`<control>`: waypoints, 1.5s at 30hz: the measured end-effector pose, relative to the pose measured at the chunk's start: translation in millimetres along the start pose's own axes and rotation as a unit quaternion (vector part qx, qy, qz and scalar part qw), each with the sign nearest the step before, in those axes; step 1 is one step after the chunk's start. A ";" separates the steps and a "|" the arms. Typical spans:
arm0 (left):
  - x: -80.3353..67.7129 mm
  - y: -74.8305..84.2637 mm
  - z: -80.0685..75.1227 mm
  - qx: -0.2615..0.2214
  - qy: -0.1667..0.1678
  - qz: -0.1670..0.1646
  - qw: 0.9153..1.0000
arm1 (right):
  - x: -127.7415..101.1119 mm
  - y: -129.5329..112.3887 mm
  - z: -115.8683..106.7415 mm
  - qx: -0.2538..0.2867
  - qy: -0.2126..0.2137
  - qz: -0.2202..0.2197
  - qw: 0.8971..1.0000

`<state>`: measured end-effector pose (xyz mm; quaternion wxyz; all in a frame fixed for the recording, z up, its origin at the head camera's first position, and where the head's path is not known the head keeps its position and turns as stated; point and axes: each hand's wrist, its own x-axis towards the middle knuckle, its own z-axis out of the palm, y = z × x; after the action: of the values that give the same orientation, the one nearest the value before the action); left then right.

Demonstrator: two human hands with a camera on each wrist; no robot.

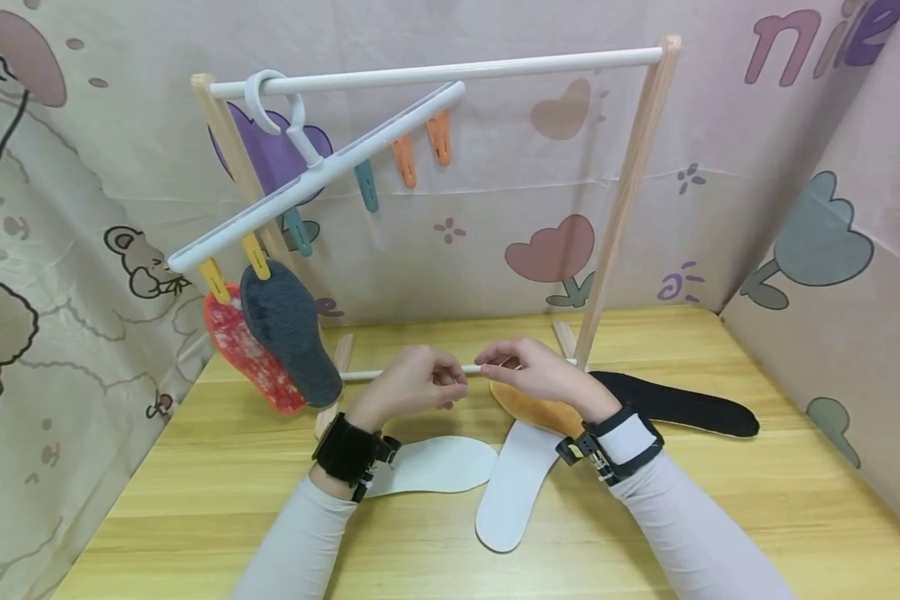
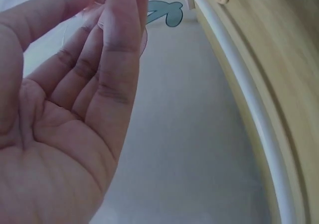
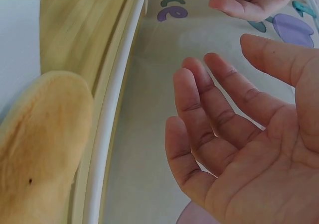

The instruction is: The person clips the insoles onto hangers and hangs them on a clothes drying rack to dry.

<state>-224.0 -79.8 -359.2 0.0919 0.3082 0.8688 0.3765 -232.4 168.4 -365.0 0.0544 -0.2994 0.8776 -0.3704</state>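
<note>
Above the rack's lower white rod (image 1: 363, 376), my left hand (image 1: 412, 385) and right hand (image 1: 543, 375) face each other, fingers loosely bent. No held object shows in either. Under my right hand lies a tan insole (image 1: 521, 404), fuzzy in the right wrist view, beside a black insole (image 1: 678, 406). Nearer me are two white insoles, one lying crosswise (image 1: 442, 463) and one lengthwise (image 1: 513, 500). A white clip hanger (image 1: 375, 143) hangs slanted from the top rod. Its yellow clips hold a red-and-white insole (image 1: 247, 350) and a dark grey insole (image 1: 285, 321).
The wooden rack has a left post (image 1: 228, 137), a right post (image 1: 630, 183) and a white top rod (image 1: 450, 73). Blue clips (image 1: 367, 185) and orange clips (image 1: 438, 137) hang along the hanger without insoles. Patterned cloth (image 1: 450, 275) encloses the wooden table (image 1: 217, 517).
</note>
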 end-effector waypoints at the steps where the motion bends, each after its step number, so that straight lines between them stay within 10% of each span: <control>1: 1.7 0.8 1.5 -0.004 -0.002 0.001 1.000 | -1.0 1.2 -0.6 0.000 0.000 0.002 1.000; 45: 24.9 3.2 62.9 -0.006 0.009 -0.069 0.998 | -18.3 47.2 -21.3 -0.068 -0.025 0.149 0.986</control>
<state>-217.7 -25.5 -399.1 0.1117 0.2439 0.8862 0.3777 -247.2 217.7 -384.3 0.1099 -0.1776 0.9339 -0.2901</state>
